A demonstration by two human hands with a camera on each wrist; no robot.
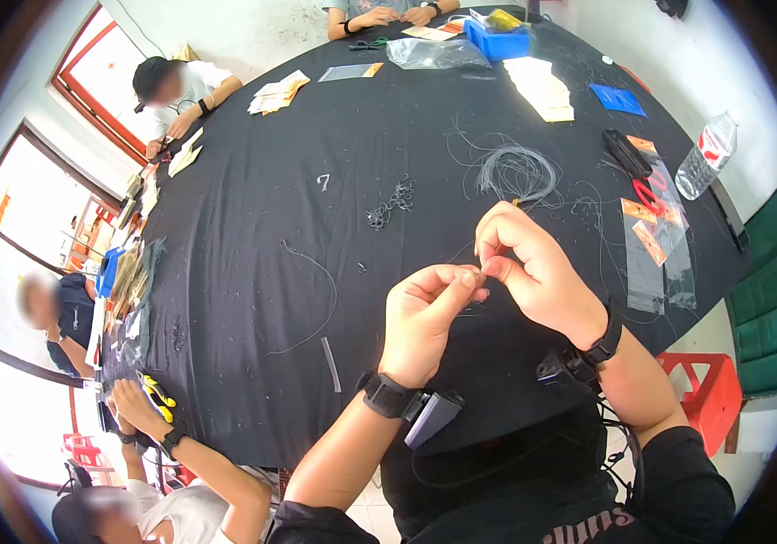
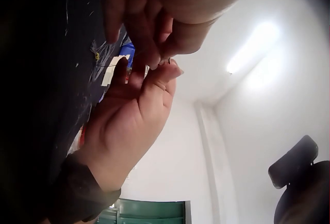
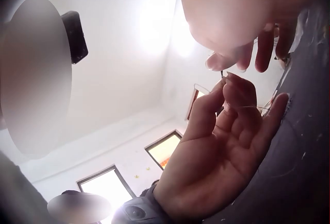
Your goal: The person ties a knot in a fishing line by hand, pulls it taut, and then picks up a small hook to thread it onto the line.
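Observation:
My left hand (image 1: 423, 317) and right hand (image 1: 538, 272) meet fingertip to fingertip over the black tablecloth. Between the left thumb and forefinger is a tiny dark fish hook (image 3: 222, 73), mostly covered by the fingertips. The right thumb and forefinger pinch at the same spot, on thin clear fishing line (image 3: 252, 107) that is hard to make out. Beyond the right hand lies a loose coil of clear fishing line (image 1: 517, 172). A small heap of dark hooks (image 1: 392, 203) rests left of the coil.
One loose strand (image 1: 334, 299) curves across the cloth at left, above a clear strip (image 1: 330, 364). Toward the right are red-handled scissors (image 1: 649, 195), plastic bags (image 1: 646, 276), a black pouch (image 1: 626, 154) and a water bottle (image 1: 708, 156). Other people sit around the table.

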